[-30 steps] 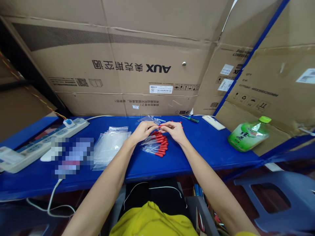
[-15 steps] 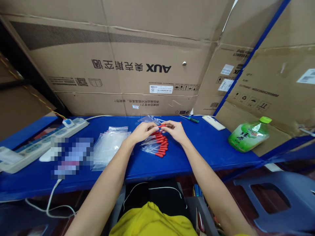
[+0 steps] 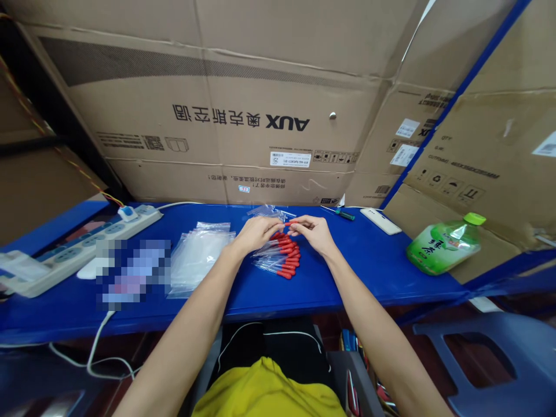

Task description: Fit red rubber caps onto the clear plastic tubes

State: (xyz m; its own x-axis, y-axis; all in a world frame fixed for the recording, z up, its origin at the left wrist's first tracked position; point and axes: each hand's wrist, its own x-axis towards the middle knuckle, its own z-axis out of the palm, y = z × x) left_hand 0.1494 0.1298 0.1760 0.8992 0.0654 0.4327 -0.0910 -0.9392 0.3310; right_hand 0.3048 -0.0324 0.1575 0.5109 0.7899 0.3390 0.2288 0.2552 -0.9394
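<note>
My left hand [image 3: 256, 233] and my right hand [image 3: 315, 233] meet above a row of clear droppers with red bulbs [image 3: 284, 258] on the blue table [image 3: 373, 266]. Both hands pinch one red-bulbed dropper [image 3: 292, 223] between their fingertips, the left at its clear end, the right at its red end. Behind the hands lie more clear droppers [image 3: 267, 211]. A stack of clear plastic bags [image 3: 197, 258] lies just left of my left forearm.
A white power strip [image 3: 82, 246] with a cable lies at the left. A green-capped tea bottle [image 3: 443, 246] lies on its side at right, near a white phone [image 3: 382, 221] and a green screwdriver [image 3: 341, 214]. Cardboard boxes [image 3: 243, 116] wall the back. A grey stool [image 3: 490, 359] stands at lower right.
The camera shifted slightly, so the scene sits a little to the right. My hands stay together over the droppers; the fingers have turned the held dropper a little.
</note>
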